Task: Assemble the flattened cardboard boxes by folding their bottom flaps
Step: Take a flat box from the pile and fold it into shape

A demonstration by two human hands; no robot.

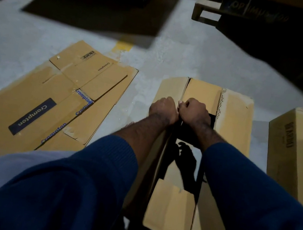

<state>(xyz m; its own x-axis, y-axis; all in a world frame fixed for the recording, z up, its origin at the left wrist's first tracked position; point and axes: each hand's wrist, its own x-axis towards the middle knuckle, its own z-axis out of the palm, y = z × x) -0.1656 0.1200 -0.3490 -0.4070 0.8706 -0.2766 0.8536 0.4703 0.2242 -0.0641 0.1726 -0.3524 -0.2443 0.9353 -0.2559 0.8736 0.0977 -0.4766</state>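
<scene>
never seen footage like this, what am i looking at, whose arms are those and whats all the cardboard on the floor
There is no machine here. This is one picture from a camera worn on a person's head, looking down at their own arms in dark blue sleeves. The left hand and right hand are close together, fingers curled round flap edges in the middle of a brown cardboard box lying on the grey concrete floor. Its flaps are only partly folded, leaving a dark gap. To the left lies a pile of flattened brown cardboard boxes with blue printing. At the right edge stands another brown box, already set up. A pale wooden pallet sits at the top.
</scene>
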